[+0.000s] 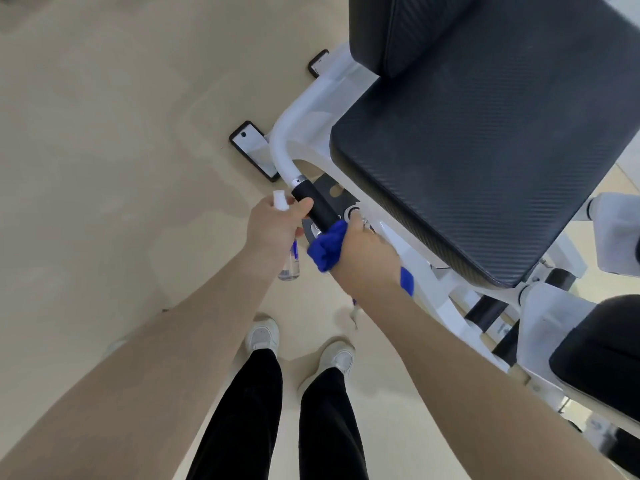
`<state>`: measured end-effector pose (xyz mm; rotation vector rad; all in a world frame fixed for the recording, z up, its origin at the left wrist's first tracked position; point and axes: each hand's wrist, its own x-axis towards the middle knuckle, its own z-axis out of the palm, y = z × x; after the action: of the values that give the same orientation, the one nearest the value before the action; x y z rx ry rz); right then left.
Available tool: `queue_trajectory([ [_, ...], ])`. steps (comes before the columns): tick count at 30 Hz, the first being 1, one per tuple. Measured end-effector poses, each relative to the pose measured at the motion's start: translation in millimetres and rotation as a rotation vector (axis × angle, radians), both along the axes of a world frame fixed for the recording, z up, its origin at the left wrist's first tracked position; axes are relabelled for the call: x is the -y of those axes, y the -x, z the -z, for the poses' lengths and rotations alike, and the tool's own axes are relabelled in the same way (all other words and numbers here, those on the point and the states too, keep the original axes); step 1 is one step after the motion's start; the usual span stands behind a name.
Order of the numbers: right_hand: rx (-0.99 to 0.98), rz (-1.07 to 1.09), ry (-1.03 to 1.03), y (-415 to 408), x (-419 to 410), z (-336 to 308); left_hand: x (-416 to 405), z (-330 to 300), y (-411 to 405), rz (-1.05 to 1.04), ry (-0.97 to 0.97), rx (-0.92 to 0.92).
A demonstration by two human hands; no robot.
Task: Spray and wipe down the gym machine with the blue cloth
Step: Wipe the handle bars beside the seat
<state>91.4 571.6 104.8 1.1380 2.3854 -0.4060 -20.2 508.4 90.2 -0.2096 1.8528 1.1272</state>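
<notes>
The gym machine has a white frame, a black seat pad and a black handle grip on a curved white bar. My left hand grips a clear spray bottle with a white nozzle, held right beside the handle grip, its thumb touching the grip. My right hand holds the bunched blue cloth wrapped round the lower end of the grip. A corner of the cloth shows below my wrist.
A black back pad rises behind the seat. Black-edged frame feet rest on the beige floor. More black pads and white brackets stand at the right. My legs and white shoes are below.
</notes>
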Motion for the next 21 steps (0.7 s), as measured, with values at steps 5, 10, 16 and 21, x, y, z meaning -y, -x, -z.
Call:
queue_trajectory([
  [5,-0.087,-0.037,-0.008,42,-6,19,6,6,6,0.007,0.003,-0.139],
  [10,-0.140,0.007,0.119,-19,-1,6,19,-5,-16,0.360,0.090,-0.219],
  [16,-0.030,-0.111,0.034,-4,-3,-2,24,-9,-15,0.351,-0.003,-0.124],
  [21,-0.103,-0.088,-0.005,92,-14,22,43,4,4,0.213,-0.066,-0.065],
])
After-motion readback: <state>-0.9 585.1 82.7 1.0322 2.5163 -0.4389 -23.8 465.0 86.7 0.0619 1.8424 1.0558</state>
